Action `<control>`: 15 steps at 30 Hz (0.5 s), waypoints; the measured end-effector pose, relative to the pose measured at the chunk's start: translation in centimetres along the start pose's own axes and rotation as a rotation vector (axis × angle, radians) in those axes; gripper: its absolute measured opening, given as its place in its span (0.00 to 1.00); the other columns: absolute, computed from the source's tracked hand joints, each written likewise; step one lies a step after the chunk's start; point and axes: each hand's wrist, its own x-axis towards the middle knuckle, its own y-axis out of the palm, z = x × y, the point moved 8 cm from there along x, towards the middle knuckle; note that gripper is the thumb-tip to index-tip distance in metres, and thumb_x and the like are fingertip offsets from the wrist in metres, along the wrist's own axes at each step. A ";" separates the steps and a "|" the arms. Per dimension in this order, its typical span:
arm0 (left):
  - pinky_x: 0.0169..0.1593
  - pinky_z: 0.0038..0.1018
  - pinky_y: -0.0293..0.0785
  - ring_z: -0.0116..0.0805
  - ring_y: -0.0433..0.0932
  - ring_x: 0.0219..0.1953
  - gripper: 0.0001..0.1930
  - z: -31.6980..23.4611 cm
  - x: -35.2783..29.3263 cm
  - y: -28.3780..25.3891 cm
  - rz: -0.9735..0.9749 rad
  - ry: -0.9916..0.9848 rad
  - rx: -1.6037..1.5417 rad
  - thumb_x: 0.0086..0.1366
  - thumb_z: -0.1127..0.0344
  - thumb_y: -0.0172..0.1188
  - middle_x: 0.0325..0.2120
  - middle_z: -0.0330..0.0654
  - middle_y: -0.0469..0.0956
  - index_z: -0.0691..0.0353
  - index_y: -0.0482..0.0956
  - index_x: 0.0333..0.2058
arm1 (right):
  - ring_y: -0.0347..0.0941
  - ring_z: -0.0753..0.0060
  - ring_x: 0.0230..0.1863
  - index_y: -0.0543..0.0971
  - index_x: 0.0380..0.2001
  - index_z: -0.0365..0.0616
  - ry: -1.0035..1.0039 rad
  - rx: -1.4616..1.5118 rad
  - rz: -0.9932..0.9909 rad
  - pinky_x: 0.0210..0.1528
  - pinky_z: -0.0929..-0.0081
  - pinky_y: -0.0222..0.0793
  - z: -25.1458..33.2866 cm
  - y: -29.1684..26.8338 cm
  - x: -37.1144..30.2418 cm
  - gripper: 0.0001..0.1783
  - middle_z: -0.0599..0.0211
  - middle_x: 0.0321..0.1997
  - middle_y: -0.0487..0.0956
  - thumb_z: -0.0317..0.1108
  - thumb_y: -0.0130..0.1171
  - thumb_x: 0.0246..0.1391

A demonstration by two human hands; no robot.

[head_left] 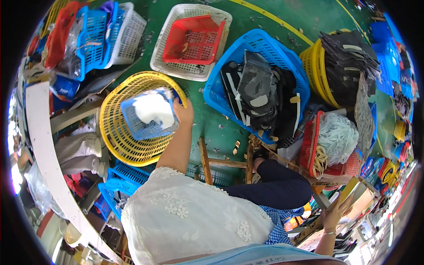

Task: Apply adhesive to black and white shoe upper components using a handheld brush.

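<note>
My left hand (183,112) is closed over the right rim of a round yellow plastic basket (115,143). Inside that basket lies a smaller blue basket (132,129) with a white item (154,109) in it, whose kind I cannot make out. My left forearm reaches out from a white lace-trimmed garment. Far off to the lower right, my right hand (336,213) has its fingers stretched apart beside a brown cardboard box (361,198); nothing shows in its grasp. Whether its palm rests on anything is hidden.
Ahead, a white basket (157,55) holds a red one (171,47). A large blue basket (213,92) carries black pieces. Stacked yellow baskets (312,77) stand to its right, near a red basket (306,143) with pale strips. Wooden stool legs (204,160) stand by my knee. A white table edge (51,159) curves along the left.
</note>
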 end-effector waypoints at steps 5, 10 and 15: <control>0.46 0.40 0.71 0.45 0.74 0.41 0.17 -4.6 10.8 14.2 0.442 -0.476 -0.593 0.59 0.61 0.58 0.39 0.50 0.75 0.64 0.73 0.44 | 0.44 0.38 0.70 0.55 0.67 0.48 -0.113 0.188 -0.087 0.69 0.50 0.41 -0.7 0.0 -0.5 0.56 0.39 0.70 0.48 0.24 0.65 0.28; 0.50 0.41 0.73 0.45 0.75 0.48 0.18 -7.7 16.2 20.9 1.096 -0.264 -0.602 0.61 0.61 0.56 0.46 0.50 0.76 0.58 0.75 0.50 | 0.54 0.42 0.67 0.53 0.67 0.56 0.119 0.303 0.194 0.64 0.52 0.56 -2.8 1.4 -0.6 0.59 0.44 0.66 0.59 0.28 0.70 0.27; 0.33 0.36 0.68 0.36 0.69 0.26 0.09 -6.2 22.7 21.0 0.601 -1.232 -0.999 0.62 0.60 0.54 0.19 0.38 0.66 0.57 0.75 0.36 | 0.31 0.43 0.74 0.55 0.66 0.58 0.057 0.081 0.141 0.69 0.37 0.25 -1.0 -1.5 -1.4 0.58 0.38 0.72 0.36 0.33 0.71 0.28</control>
